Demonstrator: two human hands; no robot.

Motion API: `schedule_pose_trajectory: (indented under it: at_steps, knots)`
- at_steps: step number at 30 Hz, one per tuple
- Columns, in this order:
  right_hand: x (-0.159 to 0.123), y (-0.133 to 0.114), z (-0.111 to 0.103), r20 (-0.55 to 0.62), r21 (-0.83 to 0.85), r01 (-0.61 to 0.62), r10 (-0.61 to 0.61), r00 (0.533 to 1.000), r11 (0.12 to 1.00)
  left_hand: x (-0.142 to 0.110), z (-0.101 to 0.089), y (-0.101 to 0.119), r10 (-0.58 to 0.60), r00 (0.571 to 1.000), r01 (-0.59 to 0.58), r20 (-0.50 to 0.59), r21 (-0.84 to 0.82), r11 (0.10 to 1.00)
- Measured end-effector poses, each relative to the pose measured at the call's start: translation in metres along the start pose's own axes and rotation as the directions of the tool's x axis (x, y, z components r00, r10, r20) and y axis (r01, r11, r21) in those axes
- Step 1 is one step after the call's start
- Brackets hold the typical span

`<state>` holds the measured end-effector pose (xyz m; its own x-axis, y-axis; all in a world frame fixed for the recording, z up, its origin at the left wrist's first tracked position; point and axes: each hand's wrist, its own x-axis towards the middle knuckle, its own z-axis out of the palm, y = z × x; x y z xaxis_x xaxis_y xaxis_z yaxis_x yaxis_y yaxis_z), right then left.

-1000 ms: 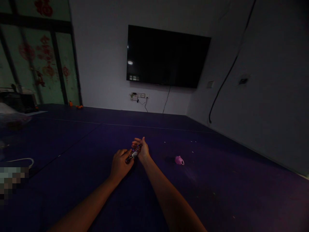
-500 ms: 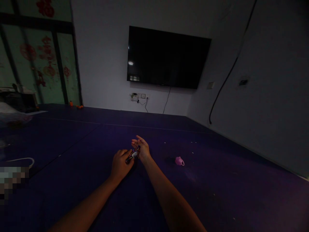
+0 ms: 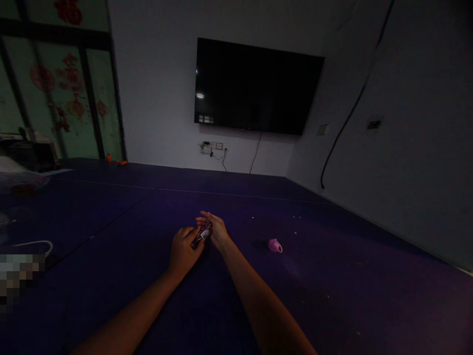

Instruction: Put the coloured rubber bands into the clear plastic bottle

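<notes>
A small dark tube-shaped item with a white label (image 3: 203, 234) lies slantwise between my two hands, just above the purple floor. What kind of thing it is cannot be made out in the dim light. My left hand (image 3: 184, 250) is closed round its near end, thumb and fingers on either side. At the item's far end is my right hand (image 3: 217, 230), palm turned toward it, fingers stretched to the left and slightly apart. The item's tip meets or nearly meets the right palm; contact is hard to tell.
A pink cup-like toy with a ring handle (image 3: 274, 245) sits on the purple floor (image 3: 236, 281) to the right, among white specks. A television (image 3: 258, 88) hangs on the far wall. Clear plastic (image 3: 22, 182) and a white cord (image 3: 37, 243) are at left.
My right hand has shifted slightly left and down, its fingers lowering behind the dark item. The item's label is tilted a little differently. My left hand keeps its grip, almost in place.
</notes>
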<state>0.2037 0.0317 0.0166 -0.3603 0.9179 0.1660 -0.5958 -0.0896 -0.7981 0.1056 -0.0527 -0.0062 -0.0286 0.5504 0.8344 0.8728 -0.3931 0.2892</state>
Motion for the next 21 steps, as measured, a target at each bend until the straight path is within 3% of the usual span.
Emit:
schedule_pose_trajectory:
  at_steps: [7,12,21]
  knots:
    - [-0.001,0.002,0.005,-0.083,-0.092,0.031,-0.039,0.996,0.995,0.000,0.000,0.000,0.003,1.000,-0.003,-0.004,-0.008,1.000]
    - [-0.002,0.000,0.008,-0.137,-0.050,0.075,-0.081,0.987,0.996,0.000,0.002,0.000,0.005,1.000,-0.004,0.013,-0.060,0.998]
    - [-0.001,-0.010,0.011,0.016,0.077,0.090,-0.092,0.996,0.993,0.002,0.005,-0.002,-0.072,0.997,0.073,0.013,-0.181,0.981]
